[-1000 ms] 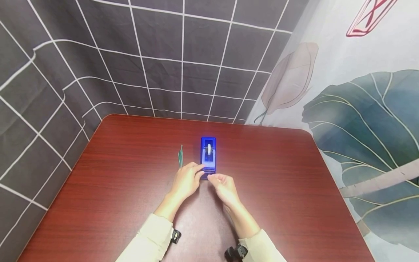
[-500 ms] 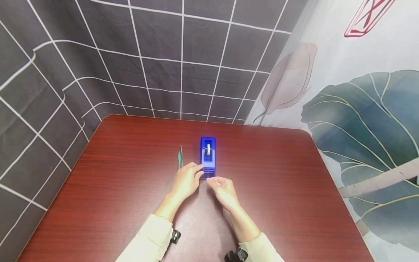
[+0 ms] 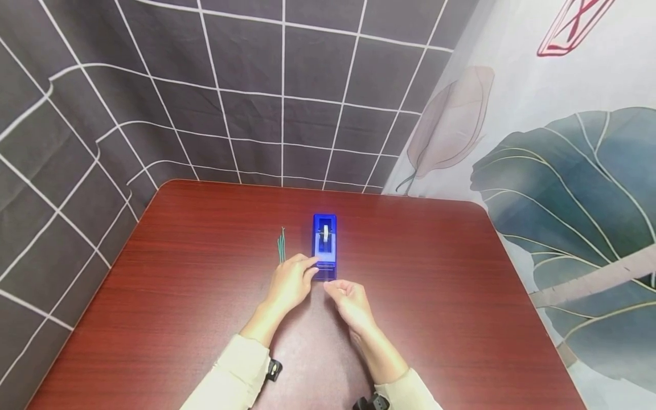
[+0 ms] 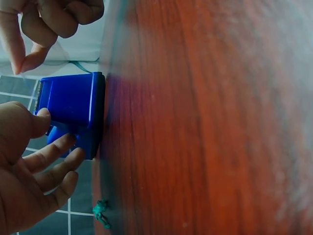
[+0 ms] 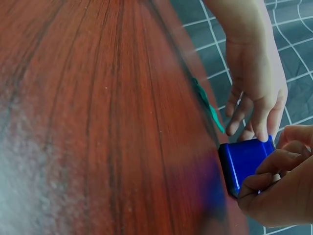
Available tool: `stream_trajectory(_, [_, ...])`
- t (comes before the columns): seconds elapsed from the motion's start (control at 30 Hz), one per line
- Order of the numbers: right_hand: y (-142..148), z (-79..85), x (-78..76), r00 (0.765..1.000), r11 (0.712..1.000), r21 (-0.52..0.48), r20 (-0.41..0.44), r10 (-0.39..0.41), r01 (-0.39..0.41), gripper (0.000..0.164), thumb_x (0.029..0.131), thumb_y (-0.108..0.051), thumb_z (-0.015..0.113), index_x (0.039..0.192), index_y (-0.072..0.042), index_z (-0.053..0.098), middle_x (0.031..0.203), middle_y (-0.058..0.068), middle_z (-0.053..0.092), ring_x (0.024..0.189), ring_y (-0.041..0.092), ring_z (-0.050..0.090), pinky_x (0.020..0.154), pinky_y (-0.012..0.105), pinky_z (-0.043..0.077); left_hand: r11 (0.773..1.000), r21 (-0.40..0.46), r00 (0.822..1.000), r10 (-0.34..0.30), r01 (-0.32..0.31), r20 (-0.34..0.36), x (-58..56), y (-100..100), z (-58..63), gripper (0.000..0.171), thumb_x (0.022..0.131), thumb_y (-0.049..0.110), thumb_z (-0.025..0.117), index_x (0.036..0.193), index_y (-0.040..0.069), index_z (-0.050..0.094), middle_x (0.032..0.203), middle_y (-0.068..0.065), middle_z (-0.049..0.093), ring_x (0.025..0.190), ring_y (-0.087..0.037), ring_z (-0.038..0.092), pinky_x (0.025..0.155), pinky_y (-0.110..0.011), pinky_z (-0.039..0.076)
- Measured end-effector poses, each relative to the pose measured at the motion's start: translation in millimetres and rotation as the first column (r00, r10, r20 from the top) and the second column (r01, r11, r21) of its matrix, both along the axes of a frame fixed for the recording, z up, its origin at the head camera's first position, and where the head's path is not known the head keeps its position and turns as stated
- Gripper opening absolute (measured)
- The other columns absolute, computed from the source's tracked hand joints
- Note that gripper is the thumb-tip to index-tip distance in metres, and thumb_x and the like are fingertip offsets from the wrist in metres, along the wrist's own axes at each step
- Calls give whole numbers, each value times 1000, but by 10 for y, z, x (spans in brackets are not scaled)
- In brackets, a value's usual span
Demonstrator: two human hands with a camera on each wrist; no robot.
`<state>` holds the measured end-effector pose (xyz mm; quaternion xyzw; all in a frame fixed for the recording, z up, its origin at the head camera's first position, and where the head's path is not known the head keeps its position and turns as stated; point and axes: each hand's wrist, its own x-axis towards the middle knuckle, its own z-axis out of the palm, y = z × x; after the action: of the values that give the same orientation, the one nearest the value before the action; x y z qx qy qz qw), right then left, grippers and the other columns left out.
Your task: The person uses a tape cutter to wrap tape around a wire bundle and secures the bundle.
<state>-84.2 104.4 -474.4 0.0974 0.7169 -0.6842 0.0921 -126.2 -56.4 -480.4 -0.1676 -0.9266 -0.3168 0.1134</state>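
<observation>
A blue tape dispenser with a small white roll stands on the table, its cutting end towards me. My left hand grips that near end from the left, thumb at the toothed edge; in the left wrist view its other fingers lie along the side. Just in front of the cutting edge, my right hand has thumb and forefinger pinched together. A faint clear strip of tape runs from those fingertips to the dispenser in the left wrist view. In the right wrist view the right fingers hide part of the dispenser.
A small bundle of green twist ties lies left of the dispenser, beyond the left hand. The reddish-brown wooden table ends at a dark grid-patterned curtain behind and a leaf-printed curtain on the right.
My right hand has drawn back slightly towards me, widening the small gap between its fingertips and the dispenser. The left hand keeps its place on the dispenser.
</observation>
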Motion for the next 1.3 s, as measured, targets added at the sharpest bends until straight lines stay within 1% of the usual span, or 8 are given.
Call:
stream_trajectory(0.1, [3, -6, 9, 1000, 1000, -5, -3, -5, 5, 23, 94, -13, 69, 97, 10, 69, 56, -9, 45, 50, 3, 36, 48, 18, 32, 1000, 1, 1000, 2, -2, 2, -3, 1, -3, 25, 94, 15, 71, 117, 7, 75, 100, -7, 73, 92, -27, 71, 85, -43, 57])
stream_trajectory(0.3, [6, -2, 44, 1000, 1000, -14, 17, -4, 4, 26, 93, -12, 69, 101, 13, 67, 55, -9, 46, 50, 2, 36, 48, 17, 32, 1000, 2, 1000, 3, -3, 6, -5, 8, 0, 25, 95, 15, 71, 118, 7, 74, 101, -7, 73, 94, -27, 71, 85, -43, 57])
stream_trajectory(0.47, [2, 0, 70, 1000, 1000, -16, 13, -1, 1, 26, 93, -12, 69, 99, 13, 66, 55, -9, 46, 50, 2, 36, 48, 17, 31, 1000, 1, 1000, 8, -8, 16, 3, 5, 7, 25, 95, 15, 70, 118, 7, 74, 101, -7, 73, 94, -28, 71, 86, -44, 56])
stream_trajectory(0.63, [-4, 36, 93, 1000, 1000, -19, 6, -11, 11, 24, 92, -11, 70, 98, 12, 67, 55, -9, 46, 50, 2, 36, 48, 17, 32, 1000, 0, 1000, 13, -13, 22, 9, 0, 10, 25, 94, 15, 71, 117, 6, 74, 101, -7, 73, 94, -28, 71, 86, -44, 57])
stream_trajectory(0.87, [-1, 27, 118, 1000, 1000, -24, 11, -7, 7, 23, 93, -8, 68, 98, 14, 66, 53, -9, 44, 48, 2, 34, 47, 17, 29, 1000, -4, 1000, 10, -10, 13, 10, -3, 15, 25, 94, 15, 71, 117, 6, 75, 101, -7, 73, 94, -28, 71, 85, -44, 57])
stream_trajectory(1.0, [7, 16, 135, 1000, 1000, -17, 21, -4, 4, 23, 93, -9, 68, 99, 14, 66, 53, -10, 43, 48, 2, 34, 47, 17, 29, 1000, -1, 1000, 9, -9, 9, 10, -1, 24, 24, 94, 15, 72, 117, 7, 75, 100, -7, 73, 93, -28, 71, 85, -44, 57])
stream_trajectory(1.23, [5, 33, 190, 997, 998, -49, -69, 26, -29, 26, 93, -12, 67, 96, 14, 65, 52, -13, 43, 47, 0, 33, 45, 16, 28, 1000, 5, 1000, 10, -10, 10, 7, 5, 18, 24, 94, 14, 71, 117, 6, 75, 101, -8, 73, 93, -28, 71, 85, -44, 57])
stream_trajectory(1.3, [4, 34, 195, 997, 998, -48, -69, 25, -28, 26, 93, -12, 66, 96, 14, 64, 52, -13, 42, 47, 0, 33, 44, 16, 27, 1000, 4, 1000, 9, -9, 10, 6, 6, 19, 24, 94, 14, 71, 117, 6, 75, 101, -8, 73, 93, -28, 71, 85, -44, 57])
